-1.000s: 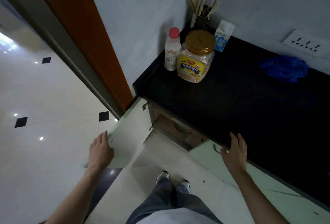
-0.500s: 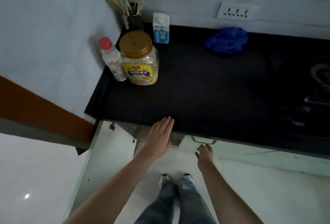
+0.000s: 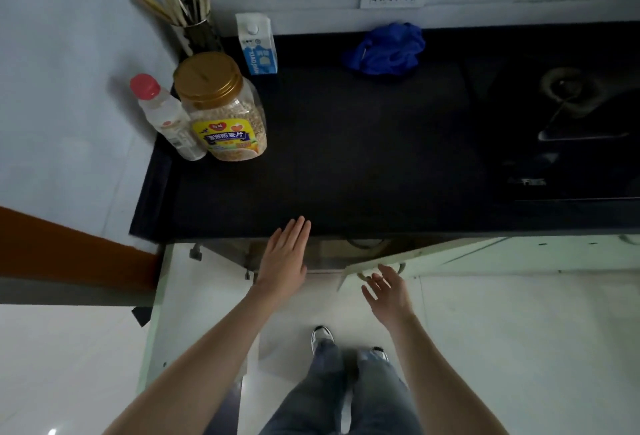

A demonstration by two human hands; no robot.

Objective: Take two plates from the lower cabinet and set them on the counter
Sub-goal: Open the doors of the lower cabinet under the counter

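The lower cabinet [image 3: 325, 254] under the black counter [image 3: 346, 157] stands with both doors swung out: the left door [image 3: 194, 296] wide open, the right door [image 3: 415, 256] partly open. Its inside is dark and no plates show. My left hand [image 3: 284, 258] is flat with fingers stretched, hovering at the counter's front edge over the opening. My right hand [image 3: 388, 292] is open, fingers spread just below the right door's handle [image 3: 381, 270], not touching it.
On the counter's left stand a red-capped bottle [image 3: 162, 116], a gold-lidded oat jar [image 3: 221, 105], a milk carton [image 3: 258, 45] and a utensil holder [image 3: 194, 32]. A blue cloth [image 3: 388, 48] lies at the back; a stove [image 3: 568, 129] is right.
My left hand left the left door and came to the counter edge. My right hand pulled the right door partly out and has let go of the handle.
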